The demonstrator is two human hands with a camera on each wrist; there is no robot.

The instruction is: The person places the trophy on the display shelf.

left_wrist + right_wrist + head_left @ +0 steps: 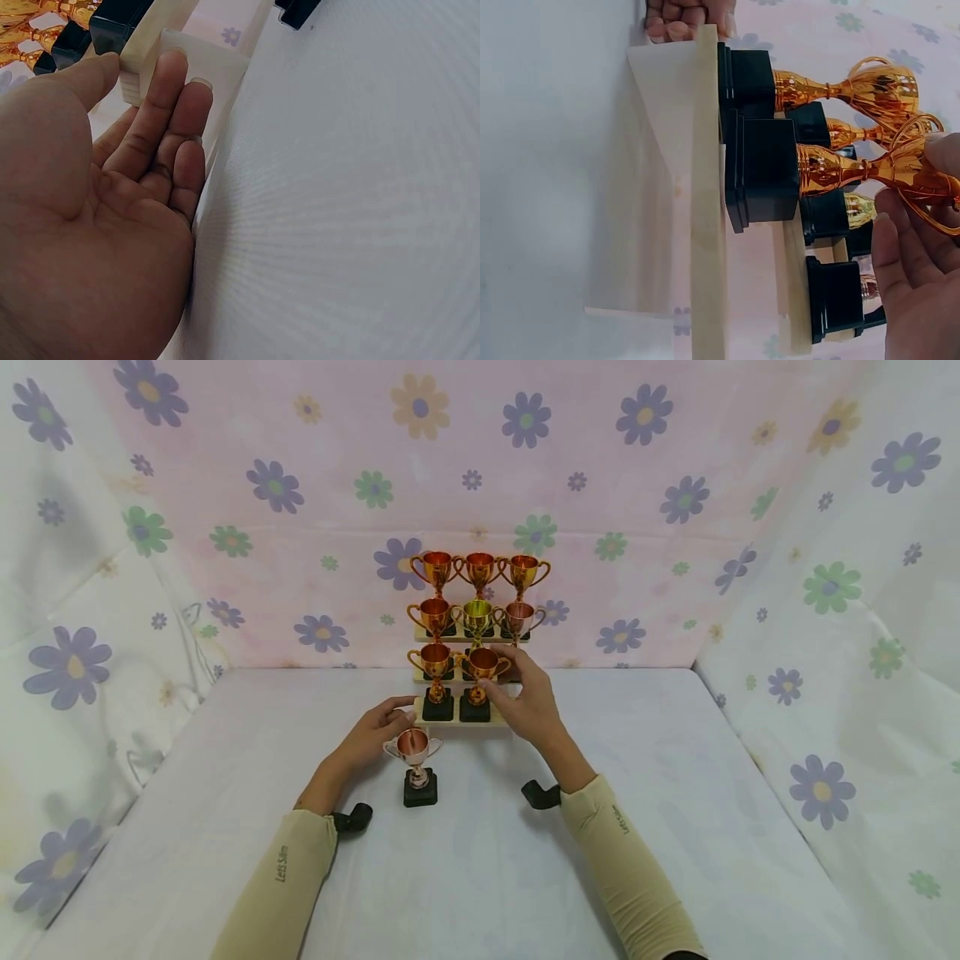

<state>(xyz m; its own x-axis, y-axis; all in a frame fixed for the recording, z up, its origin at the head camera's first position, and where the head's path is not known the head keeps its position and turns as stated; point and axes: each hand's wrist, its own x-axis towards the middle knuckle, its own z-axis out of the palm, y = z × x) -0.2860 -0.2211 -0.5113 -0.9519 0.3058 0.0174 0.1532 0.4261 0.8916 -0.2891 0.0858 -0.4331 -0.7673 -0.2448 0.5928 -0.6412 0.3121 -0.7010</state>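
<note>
My right hand [528,697] holds an orange-gold trophy [825,171] by its cup and handle. The trophy's black base [765,172] is at the bottom tier of a tiered wooden stand [706,225]; whether it touches the board cannot be told. Another orange-gold trophy [436,660] stands to its left on that tier. At the tier's left end, my left hand [112,195] grips the board, thumb at its upper edge and fingers lower down by a pale support [214,75]. A rose-gold trophy [413,747] stands on the table just in front of the left hand.
Several gold and rose-gold trophies fill the two upper tiers, including a yellow-gold one [477,612] and a rose-gold cup [521,615]. A white cloth covers the table [465,877]. Flowered curtains [330,435] hang behind and on both sides.
</note>
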